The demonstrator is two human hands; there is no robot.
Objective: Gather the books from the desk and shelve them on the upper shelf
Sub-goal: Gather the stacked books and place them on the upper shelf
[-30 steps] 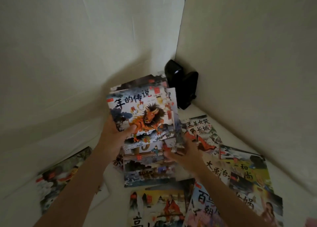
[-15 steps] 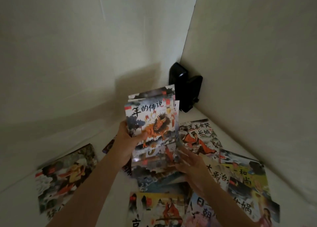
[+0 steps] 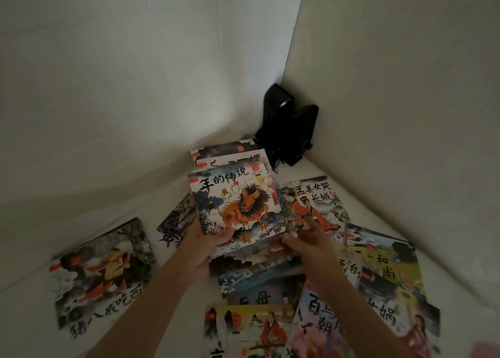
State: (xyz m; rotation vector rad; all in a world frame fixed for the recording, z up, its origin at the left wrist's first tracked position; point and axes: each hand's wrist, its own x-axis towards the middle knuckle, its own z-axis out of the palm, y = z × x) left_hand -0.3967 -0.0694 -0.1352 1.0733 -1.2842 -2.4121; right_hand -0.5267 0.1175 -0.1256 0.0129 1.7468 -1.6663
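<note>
A small stack of thin picture books [image 3: 235, 195], topped by one with an orange lion-like beast, is held above the white desk [image 3: 113, 217]. My left hand [image 3: 208, 236] grips its lower left corner, thumb on the cover. My right hand [image 3: 305, 236] holds the lower right edge with its fingers curled under the stack. Several more picture books lie flat on the desk: one with an orange figure [image 3: 100, 273] at the left, one with a robed woman [image 3: 313, 203] behind my right hand, others [image 3: 384, 273] at the right and front.
Two black speaker-like boxes [image 3: 286, 130] stand in the corner where the white back wall meets the white right wall [image 3: 405, 114]. A dark-covered book [image 3: 176, 219] pokes out left of the held stack.
The view has tilted down and the held stack sits lower in it, closer to the desk. Both hands keep their hold on its lower corners.
</note>
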